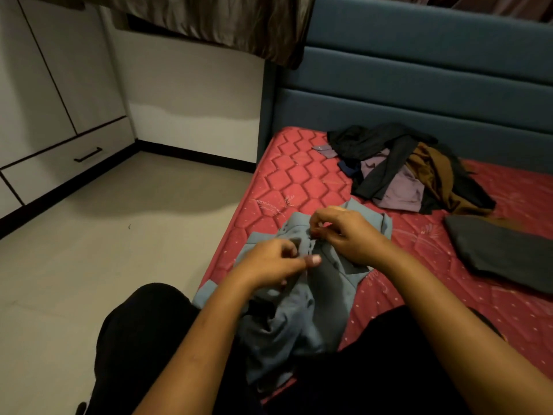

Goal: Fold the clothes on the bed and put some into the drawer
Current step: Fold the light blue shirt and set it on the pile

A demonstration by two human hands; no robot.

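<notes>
A grey-blue shirt (302, 313) lies on the near corner of the red mattress (299, 175), partly over my lap. My left hand (275, 262) pinches the shirt's front edge near its buttons. My right hand (344, 232) pinches the opposite edge close by, fingers curled on the fabric. A heap of unfolded clothes (413, 172), black, mauve and brown, sits near the headboard. A dark grey garment (502, 253) lies flat at the right. The closed drawer (68, 163) with a black handle is low in the white wardrobe at the left.
A blue padded headboard (419, 79) runs behind the bed. Beige floor (119, 235) lies between the bed and the wardrobe. A brown curtain (215, 22) hangs at the top. My black-clad legs fill the bottom of the view.
</notes>
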